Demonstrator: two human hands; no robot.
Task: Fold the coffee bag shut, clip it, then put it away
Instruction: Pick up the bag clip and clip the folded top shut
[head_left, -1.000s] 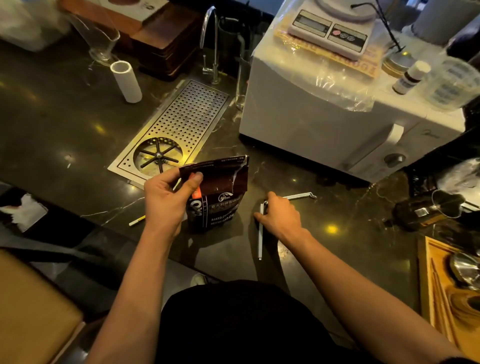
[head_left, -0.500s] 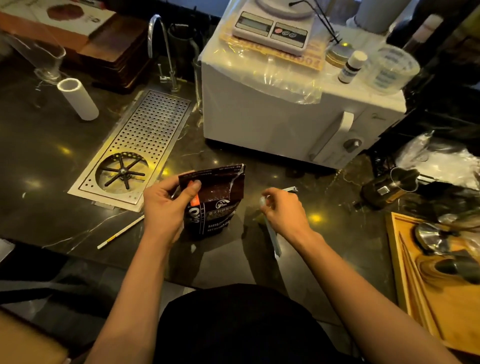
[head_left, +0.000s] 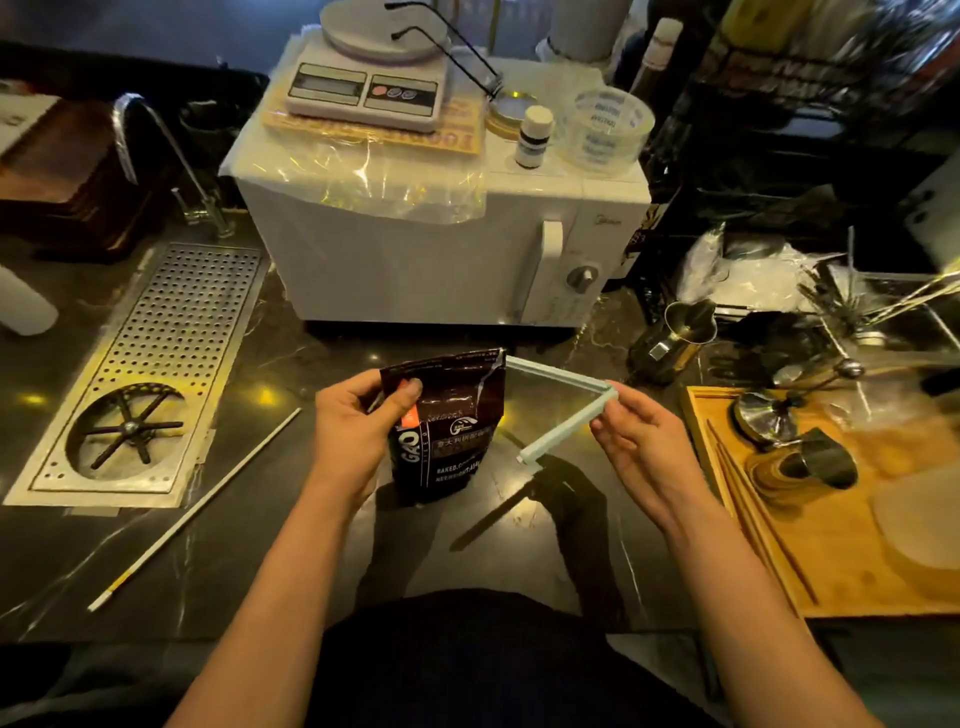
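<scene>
A dark brown coffee bag (head_left: 452, 436) with white print stands upright on the dark marble counter (head_left: 291, 364) in the middle of the head view. Its torn top is unfolded. My left hand (head_left: 358, 431) pinches the bag's upper left corner, thumb on the front. My right hand (head_left: 644, 447) holds a long pale sealing clip (head_left: 566, 421) at its hinge, lifted off the counter. The clip is swung wide into an L, one arm reaching toward the bag's top right corner, the other pointing down toward me.
A white microwave (head_left: 415, 249) with a scale (head_left: 363, 88) on top stands behind the bag. A perforated steel drain tray (head_left: 171, 332) and tap (head_left: 150, 140) lie at left, a thin white stick (head_left: 197, 509) beside them. A wooden tray (head_left: 852, 571) with metal tools sits at right.
My right hand picked the clip up off the counter and raised it beside the bag, spread into an L. My left hand kept its hold on the bag's corner. The camera moved closer.
</scene>
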